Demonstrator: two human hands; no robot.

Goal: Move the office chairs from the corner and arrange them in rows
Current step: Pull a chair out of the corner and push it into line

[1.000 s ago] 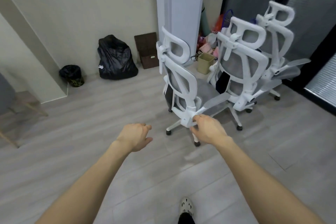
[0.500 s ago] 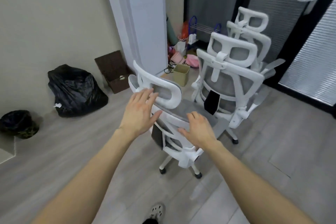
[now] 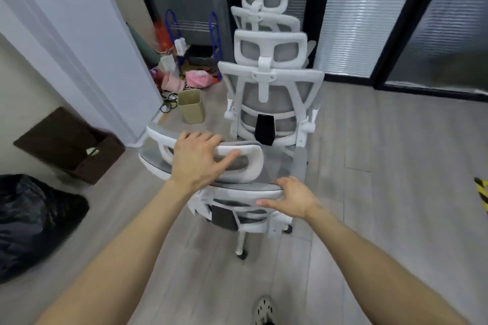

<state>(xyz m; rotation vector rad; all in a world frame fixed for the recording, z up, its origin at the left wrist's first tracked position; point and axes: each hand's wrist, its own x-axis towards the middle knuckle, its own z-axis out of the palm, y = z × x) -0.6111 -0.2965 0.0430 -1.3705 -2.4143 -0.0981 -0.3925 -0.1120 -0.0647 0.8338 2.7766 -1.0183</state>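
Left hand point(image 3: 196, 159) fingers curl over the headrest point(image 3: 254, 163) of the nearest office chair point(image 3: 237, 191); right hand point(image 3: 293, 199) fingers clasp its backrest, likely to wheel it from the other chairs point(image 3: 269, 103) in the far corner.

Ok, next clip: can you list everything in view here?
near chair: 1, white frame with grey mesh, centre, under both hands
chairs behind: 2, white and grey, lined up behind it
bag: 1, black, floor at lower left
box: 1, brown, by the left wall
bin: 1, beige, beside the pillar
pillar: 1, white, upper left
rack: 1, blue, far corner
shoe: 1, pale, bottom edge
left hand: 1, fingers over the near chair's headrest
right hand: 1, gripping its backrest top
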